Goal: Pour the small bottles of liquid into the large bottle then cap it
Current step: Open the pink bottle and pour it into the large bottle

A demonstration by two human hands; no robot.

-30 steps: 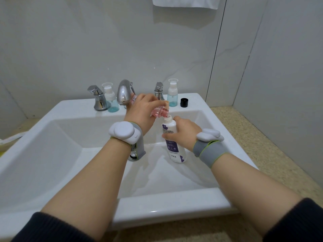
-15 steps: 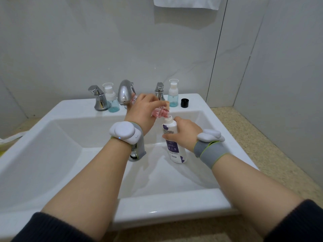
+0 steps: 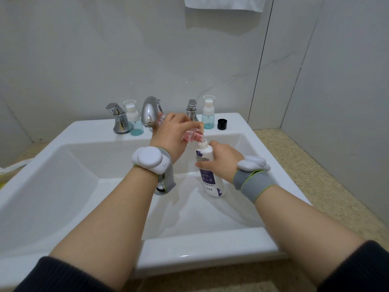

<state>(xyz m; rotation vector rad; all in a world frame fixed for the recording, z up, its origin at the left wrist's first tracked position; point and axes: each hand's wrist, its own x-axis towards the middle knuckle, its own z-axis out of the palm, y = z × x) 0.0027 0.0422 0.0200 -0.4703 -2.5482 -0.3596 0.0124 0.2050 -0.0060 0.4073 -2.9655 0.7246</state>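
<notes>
Your left hand [image 3: 172, 133] grips the small pink bottle [image 3: 192, 137], fingers curled round its body, w/ the bottle tipped nearly flat so its open threaded mouth points right and a bit down. Your right hand [image 3: 223, 163] wraps the large white bottle [image 3: 208, 171] around its upper body, thumb across the label, holding it upright w/ its base on the floor of the sink [image 3: 189, 245].

Key relation: the pink mouth sits just above and just left of the white bottle's open neck, close, maybe touching the rim; can't tell for sure. The pink bottle's long axis runs left-to-right, nearly level; the white one's runs vertical. So the two axes meet at roughly a right angle over the neck. No stream visible at this res, so can't say if liquid is flowing. Looks like mid-pour on this one; you'd likely need to lift the pink base end higher while keeping the lip over the neck. The opening is narrow, so any drift to the side could spill into the basin.

Still to go, by my read: two blue pump bottles on the back ledge, one [image 3: 134, 121] left of the tap [image 3: 150, 111], one [image 3: 208, 114] right of it. The black cap [image 3: 222, 124] waits on the ledge at the far right, nearer your right hand, well apart from both
</notes>
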